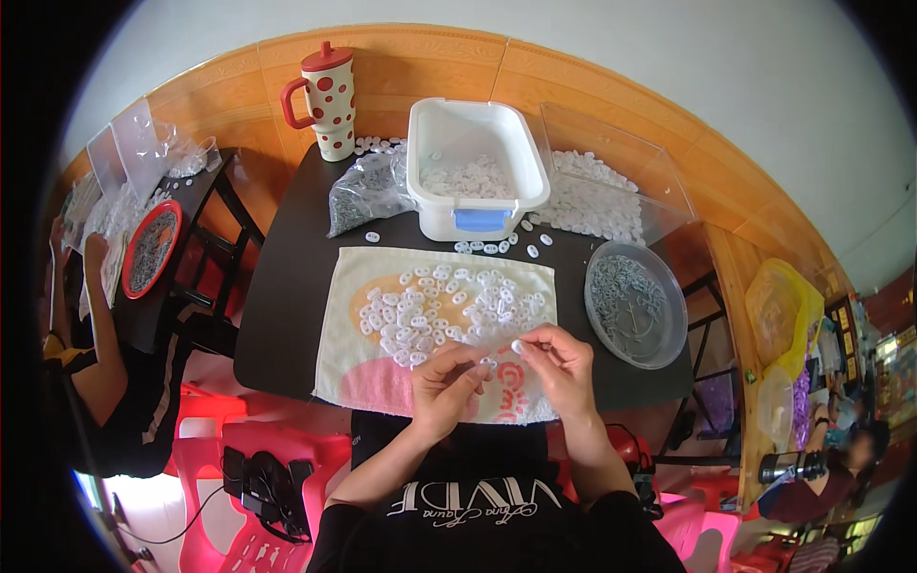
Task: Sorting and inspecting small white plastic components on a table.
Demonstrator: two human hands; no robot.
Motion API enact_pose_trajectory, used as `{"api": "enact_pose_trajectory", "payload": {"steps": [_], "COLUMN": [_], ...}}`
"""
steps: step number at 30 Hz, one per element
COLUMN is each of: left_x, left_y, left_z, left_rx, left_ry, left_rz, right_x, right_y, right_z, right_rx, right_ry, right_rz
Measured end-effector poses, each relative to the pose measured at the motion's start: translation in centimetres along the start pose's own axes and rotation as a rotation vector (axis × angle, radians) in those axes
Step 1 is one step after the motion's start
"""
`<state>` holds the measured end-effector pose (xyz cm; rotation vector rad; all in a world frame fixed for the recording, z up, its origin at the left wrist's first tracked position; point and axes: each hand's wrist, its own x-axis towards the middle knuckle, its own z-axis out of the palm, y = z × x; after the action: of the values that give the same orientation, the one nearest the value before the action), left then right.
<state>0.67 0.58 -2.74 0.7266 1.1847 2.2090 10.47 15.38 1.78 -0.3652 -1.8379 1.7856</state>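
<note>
- The right grip [559, 371] is pressed together at thumb and forefinger, with a small white oval piece [517, 346] pinched between the tips.
- The left grip [443, 390] is closed likewise; a second white piece [488, 364] is seen at its fingertips, partly covered by them.
- Both pieces are held just above the near half of a patterned towel [332, 329], which is laid on a dark table [282, 296].
- A loose heap of similar white pieces [406, 320] is spread on the towel, just beyond both hands.
- Each piece is judged to be light and stiff, probably moulded plastic; little give is to be expected under pressure.
- The surface appears smooth, so slipping or spinning is considered likely if the rounded ends are squeezed unevenly.
- Breakage is not thought probable; dropping or losing a piece in the heap is the greater risk.
- Hold is best taken on the rim, across the opposite long edges, with the dark-marked flat face left uncovered and light fingertip force applied.
</note>
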Motion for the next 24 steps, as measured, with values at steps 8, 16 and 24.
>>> {"api": "enact_pose_trajectory", "payload": {"steps": [8, 16, 24], "left_x": [-0.1, -0.1, -0.1], "left_y": [0.2, 0.1, 0.3], "left_z": [0.2, 0.1, 0.2], "left_rx": [0.011, 0.023, 0.01], "left_ry": [0.011, 0.013, 0.018], "left_rz": [-0.032, -0.036, -0.034], "right_x": [0.4, 0.3, 0.2], "right_y": [-0.6, -0.6, -0.4], "right_z": [1.3, 1.8, 1.5], "right_rx": [-0.009, -0.016, -0.036], "right_ry": [-0.022, -0.019, -0.063], "right_rz": [-0.067, -0.092, -0.083]}}
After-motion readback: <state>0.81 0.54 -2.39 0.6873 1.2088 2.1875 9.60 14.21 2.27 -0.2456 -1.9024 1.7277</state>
